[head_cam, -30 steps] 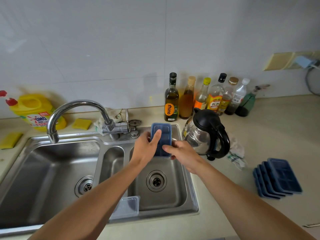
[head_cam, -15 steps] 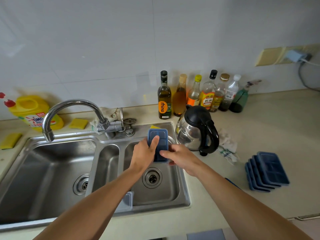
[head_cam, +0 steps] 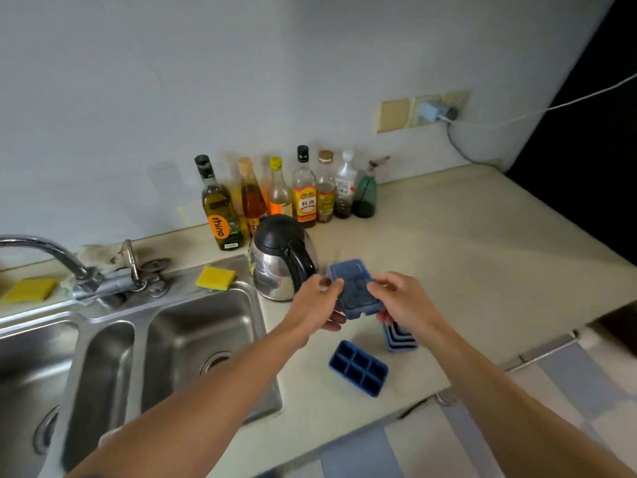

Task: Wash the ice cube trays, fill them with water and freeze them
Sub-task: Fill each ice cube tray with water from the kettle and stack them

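Ice cube tray (head_cam: 358, 294) gripped between left hand (head_cam: 315, 307) and right hand (head_cam: 403, 300).

The held tray (head_cam: 355, 288) is blue and rectangular, with a paler, frosted-looking top face. It is tilted and off the countertop (head_cam: 465, 270), gripped at opposite long edges by the left hand (head_cam: 317, 301) and the right hand (head_cam: 400, 298). The second tray (head_cam: 358, 367) is dark blue with six compartments in two rows. It lies flat, open side up, near the countertop's front edge. The tray stack (head_cam: 400, 338) lies just beyond it, partly hidden by the right hand.
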`<state>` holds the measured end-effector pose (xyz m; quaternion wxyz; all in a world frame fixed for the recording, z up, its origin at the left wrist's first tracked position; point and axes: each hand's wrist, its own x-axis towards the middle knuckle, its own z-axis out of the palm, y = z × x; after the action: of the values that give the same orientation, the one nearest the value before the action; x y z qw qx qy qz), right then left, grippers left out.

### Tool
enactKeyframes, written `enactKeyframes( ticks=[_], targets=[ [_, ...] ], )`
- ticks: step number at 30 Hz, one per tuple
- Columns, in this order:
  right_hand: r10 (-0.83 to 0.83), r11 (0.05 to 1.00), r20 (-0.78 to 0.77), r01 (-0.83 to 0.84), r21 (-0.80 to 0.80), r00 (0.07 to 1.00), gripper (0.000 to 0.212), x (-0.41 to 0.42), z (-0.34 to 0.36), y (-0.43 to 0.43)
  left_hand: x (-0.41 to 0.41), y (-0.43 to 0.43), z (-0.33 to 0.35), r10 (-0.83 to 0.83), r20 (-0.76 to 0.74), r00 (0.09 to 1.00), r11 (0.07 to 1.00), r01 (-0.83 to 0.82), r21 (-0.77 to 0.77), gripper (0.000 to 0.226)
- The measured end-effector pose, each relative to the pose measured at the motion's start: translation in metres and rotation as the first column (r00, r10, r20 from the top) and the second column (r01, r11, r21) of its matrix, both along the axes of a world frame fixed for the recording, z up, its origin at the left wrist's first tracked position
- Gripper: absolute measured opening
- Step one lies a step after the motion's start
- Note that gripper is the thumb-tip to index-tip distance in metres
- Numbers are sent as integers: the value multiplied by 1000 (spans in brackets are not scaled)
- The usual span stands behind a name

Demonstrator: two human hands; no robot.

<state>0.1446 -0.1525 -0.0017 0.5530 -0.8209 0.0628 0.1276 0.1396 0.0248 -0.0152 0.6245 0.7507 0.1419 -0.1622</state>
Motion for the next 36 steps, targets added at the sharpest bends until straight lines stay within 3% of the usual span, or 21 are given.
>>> enactKeyframes(
  ticks=[8, 20, 23, 26, 29, 32, 36],
  targets=[
    [-126, 982, -19, 122, -141, 992, 10, 3, -16, -84, 14, -88, -13, -81, -46, 996, 996, 79, -45, 17],
    [-139, 961, 0, 135, -240, 990, 17, 5, -41, -93, 19, -100, -28, -173, -39, 984, 985, 173, 9, 27],
    [-193, 918, 52, 199, -342, 980, 27, 3, -45, -95, 17, -95, -33, -131, -36, 991, 991, 132, 7, 24],
    [-322, 884, 72, 327, -335, 944, 30, -7, -55, -102, 12, -80, -49, -17, -28, 999, 996, 20, 87, 23],
    [-398, 880, -90, 352, -319, 913, 23, -21, -75, -109, 4, -54, -70, 27, 7, 1000, 955, -28, 294, 19],
    [-332, 916, -324, 222, -333, 886, 22, -40, -96, -103, -7, -24, -88, 20, -23, 1000, 887, -7, 462, 20],
    [-194, 969, -502, 83, -235, 843, 21, -59, -116, -65, -24, -1, -105, -65, -187, 980, 876, 145, 460, 18]
  ],
)
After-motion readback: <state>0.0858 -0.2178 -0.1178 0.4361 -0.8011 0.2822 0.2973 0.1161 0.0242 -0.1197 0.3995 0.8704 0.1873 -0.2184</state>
